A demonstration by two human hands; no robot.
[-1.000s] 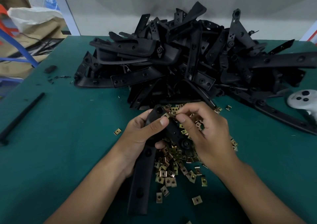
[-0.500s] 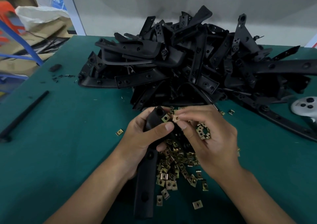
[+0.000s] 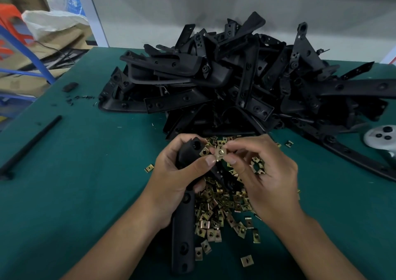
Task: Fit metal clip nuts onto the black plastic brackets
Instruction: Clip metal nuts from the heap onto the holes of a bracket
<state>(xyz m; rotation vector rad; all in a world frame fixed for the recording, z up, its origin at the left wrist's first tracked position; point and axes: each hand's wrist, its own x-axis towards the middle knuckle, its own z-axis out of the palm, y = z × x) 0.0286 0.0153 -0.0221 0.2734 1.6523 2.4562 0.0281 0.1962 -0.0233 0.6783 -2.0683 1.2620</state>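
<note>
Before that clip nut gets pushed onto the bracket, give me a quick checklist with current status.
1. Bracket gripped by left hand: ok.
2. Clip nut pinched by right hand: ok.
3. Nut seated on the bracket: not ok, it sits just off the upper end.
4. Nut's open side facing the bracket edge: cannot tell.
5. One nut already at the bracket tip: ok.
6. Spare nuts on the table: ok.

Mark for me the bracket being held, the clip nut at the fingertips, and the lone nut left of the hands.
bracket (image 3: 183, 232), head view, on its long lower bar below the left hand.
clip nut (image 3: 220, 153), head view, on its flat brass face.
lone nut (image 3: 149, 168), head view, on its middle.
</note>
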